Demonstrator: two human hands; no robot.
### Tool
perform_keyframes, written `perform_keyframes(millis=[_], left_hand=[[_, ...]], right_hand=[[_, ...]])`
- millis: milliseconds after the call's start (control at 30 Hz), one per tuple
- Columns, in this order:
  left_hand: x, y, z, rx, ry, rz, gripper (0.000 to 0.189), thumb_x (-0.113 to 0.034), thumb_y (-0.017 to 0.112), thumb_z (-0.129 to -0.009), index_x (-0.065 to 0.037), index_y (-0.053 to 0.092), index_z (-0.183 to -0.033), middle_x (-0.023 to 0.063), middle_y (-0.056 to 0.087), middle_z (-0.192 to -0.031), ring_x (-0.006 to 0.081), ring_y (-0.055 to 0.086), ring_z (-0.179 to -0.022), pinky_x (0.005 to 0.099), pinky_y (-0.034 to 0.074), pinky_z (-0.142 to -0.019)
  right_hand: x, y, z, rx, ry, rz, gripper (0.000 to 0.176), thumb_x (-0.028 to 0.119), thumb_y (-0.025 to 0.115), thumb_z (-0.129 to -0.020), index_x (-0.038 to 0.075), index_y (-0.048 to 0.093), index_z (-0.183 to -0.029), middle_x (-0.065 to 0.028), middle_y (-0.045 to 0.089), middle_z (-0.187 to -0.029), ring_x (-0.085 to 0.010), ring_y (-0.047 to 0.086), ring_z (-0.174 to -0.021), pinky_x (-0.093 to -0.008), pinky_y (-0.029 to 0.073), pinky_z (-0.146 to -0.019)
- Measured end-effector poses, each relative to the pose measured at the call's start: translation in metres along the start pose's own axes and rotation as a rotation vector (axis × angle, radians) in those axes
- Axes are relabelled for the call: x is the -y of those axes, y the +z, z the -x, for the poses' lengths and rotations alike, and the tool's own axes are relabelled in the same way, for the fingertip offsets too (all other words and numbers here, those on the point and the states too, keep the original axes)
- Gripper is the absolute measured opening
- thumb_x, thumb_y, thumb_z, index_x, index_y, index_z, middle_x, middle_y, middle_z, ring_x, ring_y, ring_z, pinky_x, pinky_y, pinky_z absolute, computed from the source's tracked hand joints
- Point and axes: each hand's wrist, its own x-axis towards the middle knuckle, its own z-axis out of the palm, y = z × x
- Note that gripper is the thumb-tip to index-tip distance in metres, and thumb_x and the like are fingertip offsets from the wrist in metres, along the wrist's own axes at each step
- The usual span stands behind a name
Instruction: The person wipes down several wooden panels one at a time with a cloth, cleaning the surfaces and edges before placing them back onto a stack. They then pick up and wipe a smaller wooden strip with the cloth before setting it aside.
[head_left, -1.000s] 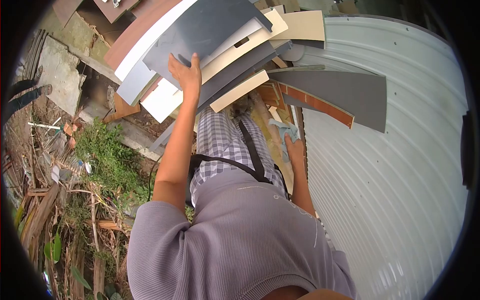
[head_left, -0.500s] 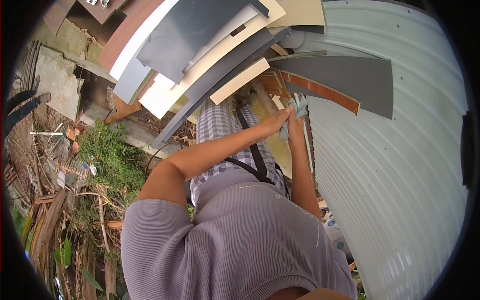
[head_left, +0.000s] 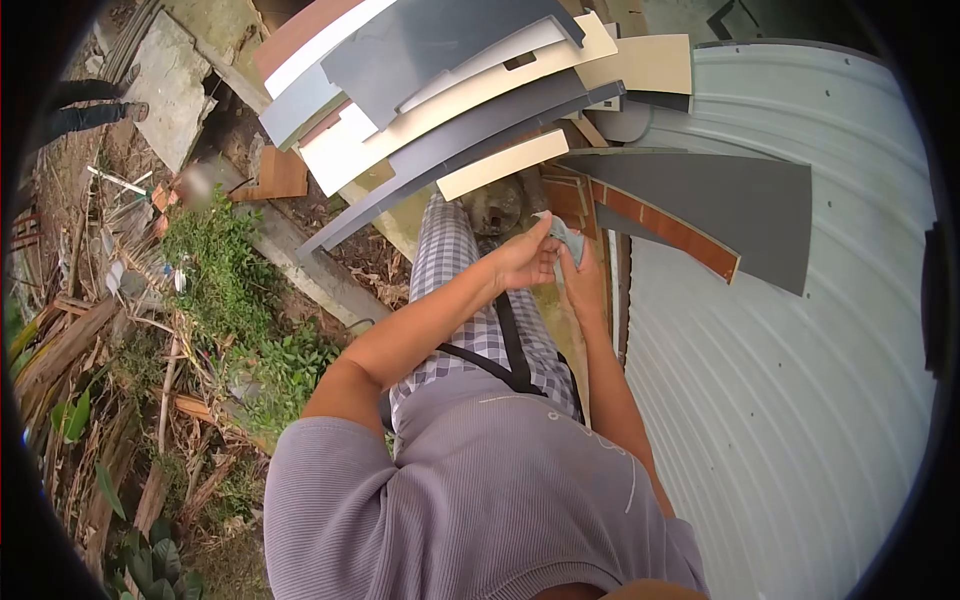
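Item, one: cloth (head_left: 565, 238), pale blue-grey, small and crumpled. I see it held in the air in front of the person's checked trousers (head_left: 450, 270). It is just below the lower edge of the board stack (head_left: 450, 90) and just beside the left edge of the corrugated metal sheet (head_left: 780, 400). Its visible length runs aslant, with the upper end toward the boards and the lower end toward the person's right wrist. It is too bunched for me to give a truer axis.

Item, two hands, brought together on the cloth:
- left hand (head_left: 522, 262) reaches across the body, thumb and fingers pinched on the cloth's upper part.
- right hand (head_left: 582, 282) sits close under it, closed on the lower part and touching the left.

Item, boards in the stack: flat offcuts fanned over one another, their long edges sloping from lower left to upper right. Colours are grey, dark grey, cream, white and red-brown. About eight show an edge, but I cannot tell the exact count.

Item, one: dark grey panel (head_left: 730, 195) with a brown edge, lying apart from the stack over the top of the corrugated sheet.

Item, one: black strap (head_left: 505, 345) crossing the trousers.

Item, one: another person's legs (head_left: 95, 105), at the upper left, well apart.

Item: weeds (head_left: 225, 290) and dry stalks along the left.
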Motion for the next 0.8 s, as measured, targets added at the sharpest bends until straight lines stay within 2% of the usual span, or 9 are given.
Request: perform_keyframes(millis=[100,133,167,233,300,433,533,600,800], left_hand=[[0.001,-0.035,0.016,-0.159,-0.029,-0.196,0.088,-0.062,0.047,-0.081,0.0,0.021,-0.138,0.0216,0.027,-0.139,0.0357,0.037,-0.123,0.0455,0.033,-0.1],[-0.002,-0.062,0.014,-0.334,0.063,-0.215,0.095,-0.061,0.054,-0.078,-0.001,0.014,-0.14,0.0237,0.022,-0.141,0.0403,0.033,-0.124,0.0492,0.032,-0.099],[-0.006,-0.092,0.014,-0.521,0.203,-0.182,0.087,-0.052,0.056,-0.082,0.001,0.016,-0.138,0.0244,0.018,-0.142,0.0429,0.036,-0.121,0.0527,0.035,-0.096],[-0.02,-0.142,0.011,-0.748,0.435,-0.159,0.093,-0.051,0.061,-0.078,0.001,0.014,-0.139,0.0256,0.023,-0.14,0.0428,0.037,-0.12,0.0524,0.037,-0.093],[-0.035,-0.166,0.014,-0.903,0.584,-0.345,0.098,-0.05,0.066,-0.073,0.002,0.015,-0.138,0.0257,0.035,-0.133,0.0403,0.042,-0.116,0.0497,0.039,-0.091],[-0.052,-0.198,0.002,-0.938,0.625,-0.406,0.099,-0.051,0.07,-0.069,0.002,0.02,-0.137,0.0239,0.046,-0.124,0.0355,0.05,-0.109,0.0458,0.041,-0.09],[-0.055,-0.205,-0.012,-0.935,0.631,-0.388,0.086,-0.047,0.068,-0.073,0.003,0.03,-0.133,0.0206,0.051,-0.119,0.0304,0.055,-0.103,0.0404,0.044,-0.087],[-0.054,-0.206,-0.019,-0.771,0.717,-0.274,0.064,-0.038,0.065,-0.08,0.001,0.042,-0.124,0.0162,0.054,-0.115,0.0274,0.059,-0.097,0.0362,0.047,-0.082],[-0.045,-0.193,-0.023,-0.696,0.86,-0.033,0.039,-0.027,0.058,-0.087,-0.002,0.048,-0.115,0.0118,0.059,-0.106,0.0245,0.061,-0.093,0.0338,0.049,-0.08]], right_hand=[[-0.042,-0.01,0.012,0.012,0.064,0.065,0.039,0.023,0.05,-0.086,-0.002,0.05,-0.116,-0.0189,0.06,-0.099,-0.0323,0.058,-0.095,-0.0369,0.044,-0.08],[-0.059,-0.013,0.017,0.025,0.058,0.065,0.039,0.023,0.05,-0.086,-0.002,0.05,-0.116,-0.0189,0.06,-0.099,-0.0323,0.058,-0.095,-0.0369,0.044,-0.08],[-0.079,-0.015,0.027,0.012,0.128,0.023,0.04,0.024,0.051,-0.086,-0.002,0.05,-0.115,-0.0188,0.061,-0.099,-0.0314,0.058,-0.094,-0.0364,0.043,-0.081],[-0.11,-0.02,0.049,0.0,0.204,-0.016,0.04,0.025,0.052,-0.085,-0.002,0.05,-0.115,-0.0188,0.061,-0.099,-0.0304,0.059,-0.094,-0.0359,0.043,-0.081],[-0.133,-0.026,0.072,-0.045,0.201,0.015,0.035,0.022,0.054,-0.085,0.0,0.053,-0.112,-0.0131,0.062,-0.096,-0.0221,0.059,-0.087,-0.0322,0.044,-0.078],[-0.18,-0.031,0.112,0.022,0.247,0.029,0.034,0.023,0.054,-0.085,0.0,0.053,-0.11,-0.0147,0.062,-0.096,-0.0242,0.059,-0.088,-0.0333,0.044,-0.078],[-0.204,-0.034,0.13,0.039,0.298,0.152,0.034,0.024,0.054,-0.084,0.0,0.053,-0.109,-0.0164,0.062,-0.095,-0.0256,0.059,-0.087,-0.034,0.044,-0.077],[-0.209,-0.033,0.135,0.037,0.262,0.16,0.035,0.024,0.053,-0.084,-0.001,0.053,-0.109,-0.0171,0.062,-0.094,-0.0261,0.059,-0.087,-0.0344,0.044,-0.077],[-0.192,-0.029,0.124,0.062,0.235,0.216,0.034,0.025,0.054,-0.085,0.0,0.053,-0.108,-0.0158,0.062,-0.092,-0.0258,0.059,-0.085,-0.034,0.044,-0.076]])
